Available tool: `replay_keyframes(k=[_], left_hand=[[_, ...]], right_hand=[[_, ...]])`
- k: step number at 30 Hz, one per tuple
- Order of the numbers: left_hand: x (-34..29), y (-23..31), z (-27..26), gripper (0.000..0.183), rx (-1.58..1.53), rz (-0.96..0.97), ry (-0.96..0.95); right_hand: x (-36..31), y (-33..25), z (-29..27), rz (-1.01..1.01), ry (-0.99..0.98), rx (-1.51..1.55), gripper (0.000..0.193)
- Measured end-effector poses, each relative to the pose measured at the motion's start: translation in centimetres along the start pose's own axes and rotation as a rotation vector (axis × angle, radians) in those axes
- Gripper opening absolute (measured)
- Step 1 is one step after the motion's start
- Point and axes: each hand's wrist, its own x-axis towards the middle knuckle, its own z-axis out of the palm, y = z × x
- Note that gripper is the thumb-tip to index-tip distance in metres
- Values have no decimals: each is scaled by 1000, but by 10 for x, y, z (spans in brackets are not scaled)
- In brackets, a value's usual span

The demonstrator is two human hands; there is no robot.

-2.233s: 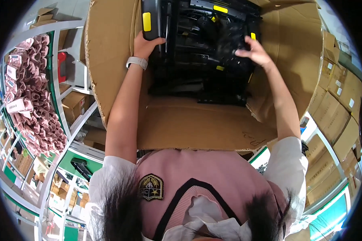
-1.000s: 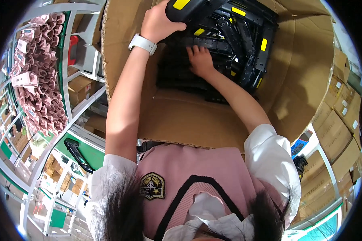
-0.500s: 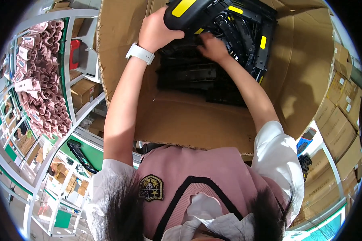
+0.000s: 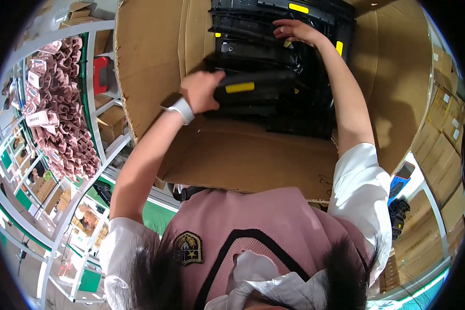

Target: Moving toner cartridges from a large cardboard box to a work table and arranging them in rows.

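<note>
My left hand [image 4: 201,93], slightly blurred, has its fingers and thumb around the left end of a long black plastic part [image 4: 266,90] with a yellow label. This part lies level, low over other black parts in the open cardboard box [image 4: 243,157]. Farther up and to the right, my right hand [image 4: 300,33] is open, its fingers stretched leftward above stacked black plastic parts [image 4: 248,28]. Nothing is held in it. Several of those parts carry yellow labels. A white-banded watch [image 4: 179,107] is on my left wrist.
The box walls rise around both forearms. At the left, pink plastic pieces [image 4: 62,119] are heaped beside a white frame rack [image 4: 101,150]. Stacked brown cartons [image 4: 434,155] stand at the right. Black parts [image 4: 399,217] lie near my right elbow.
The black part with the yellow label has come down toward me, with my left hand at its end. My right hand has moved up and right, away from the middle of the box.
</note>
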Motion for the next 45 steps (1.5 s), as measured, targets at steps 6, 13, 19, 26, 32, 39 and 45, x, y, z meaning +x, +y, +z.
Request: replay_keyframes(k=[6, 13, 19, 26, 32, 39, 45], left_hand=[[12, 11, 101, 60, 147, -33, -69], [-13, 50, 122, 69, 151, -68, 344], [-11, 57, 127, 59, -1185, -763, -341], [-29, 75, 133, 52, -1861, -1234, -194], [-23, 84, 136, 59, -2064, -1126, -309], [-3, 88, 174, 84, -2040, -1114, -143], [16, 62, 197, 100, -1955, -1066, -62]], right_hand=[[4, -11, 51, -45, -144, -430, 54], [-3, -3, 119, -93, 203, -922, 49], [13, 8, 134, 30, -39, -781, 31], [-1, -14, 130, -194, 178, -681, 25], [27, 4, 134, -238, 272, -617, 31], [13, -41, 155, -765, 493, -976, 21], [13, -39, 147, -123, -66, -897, 50]])
